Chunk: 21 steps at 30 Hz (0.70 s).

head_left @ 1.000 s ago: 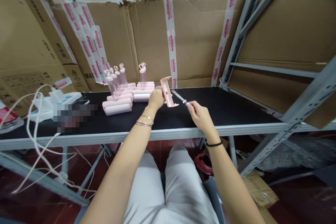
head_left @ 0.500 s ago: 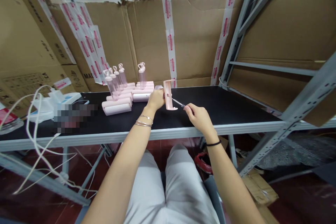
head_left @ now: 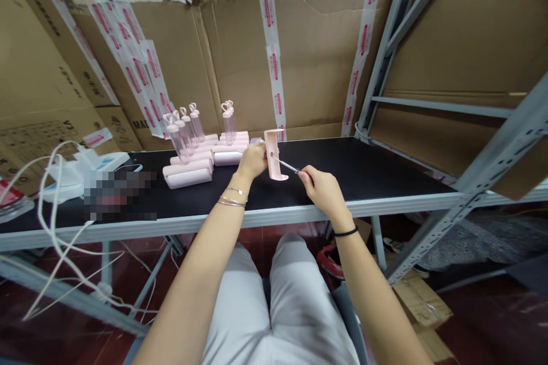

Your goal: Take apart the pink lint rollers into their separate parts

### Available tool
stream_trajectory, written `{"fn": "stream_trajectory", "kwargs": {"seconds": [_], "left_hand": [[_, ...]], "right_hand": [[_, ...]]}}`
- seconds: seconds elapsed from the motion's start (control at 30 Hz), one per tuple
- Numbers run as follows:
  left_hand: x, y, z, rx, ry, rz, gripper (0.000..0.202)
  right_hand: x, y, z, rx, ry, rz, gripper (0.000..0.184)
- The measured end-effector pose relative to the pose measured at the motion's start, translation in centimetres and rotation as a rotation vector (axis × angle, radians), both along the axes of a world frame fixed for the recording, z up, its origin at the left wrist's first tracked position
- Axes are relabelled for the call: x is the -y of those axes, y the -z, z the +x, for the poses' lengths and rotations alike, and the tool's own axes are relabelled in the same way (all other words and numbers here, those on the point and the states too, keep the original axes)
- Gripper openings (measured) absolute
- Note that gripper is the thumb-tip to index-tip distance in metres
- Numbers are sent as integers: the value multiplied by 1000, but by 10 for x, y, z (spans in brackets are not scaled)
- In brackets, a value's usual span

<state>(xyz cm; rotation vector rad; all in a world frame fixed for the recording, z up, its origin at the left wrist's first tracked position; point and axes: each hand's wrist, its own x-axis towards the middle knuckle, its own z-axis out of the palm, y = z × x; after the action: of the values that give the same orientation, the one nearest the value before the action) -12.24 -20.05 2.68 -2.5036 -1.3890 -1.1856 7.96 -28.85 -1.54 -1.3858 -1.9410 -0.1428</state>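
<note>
My left hand point(head_left: 253, 161) is closed around the back of a pink plastic bracket-like part point(head_left: 273, 165), held upright above the black tabletop with its inner side facing right. My right hand point(head_left: 317, 182) grips a screwdriver point(head_left: 291, 168) by its handle. The thin metal shaft points left, and its tip reaches a small dark hole in the middle of the pink part. Whether a screw sits there is too small to tell. Left of my hands, several pink roller-shaped pieces point(head_left: 188, 177) lie in two rows, some with clear tubes point(head_left: 175, 140) with looped caps standing by them.
The black tabletop point(head_left: 334, 162) has a metal front edge. White cables and a power strip point(head_left: 109, 161) lie at the left, beside a blurred-out item. A taped cardboard wall point(head_left: 240, 63) closes the back. Metal shelf posts point(head_left: 466, 188) stand at the right.
The view has shifted slightly, moving everything a little to the left. Both hands keep their grips, and the screwdriver tip stays at the middle of the pink part.
</note>
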Motion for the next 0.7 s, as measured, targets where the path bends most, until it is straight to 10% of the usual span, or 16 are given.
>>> {"fn": "stream_trajectory", "kwargs": {"seconds": [0.43,0.7], "left_hand": [[-13,8,3,393,365,80,29],[-5,7,7,356,306,25,25]], "right_hand": [[-2,5,-2,-39,49,98,30],[-2,8,0,-41,-15,134,30]]}}
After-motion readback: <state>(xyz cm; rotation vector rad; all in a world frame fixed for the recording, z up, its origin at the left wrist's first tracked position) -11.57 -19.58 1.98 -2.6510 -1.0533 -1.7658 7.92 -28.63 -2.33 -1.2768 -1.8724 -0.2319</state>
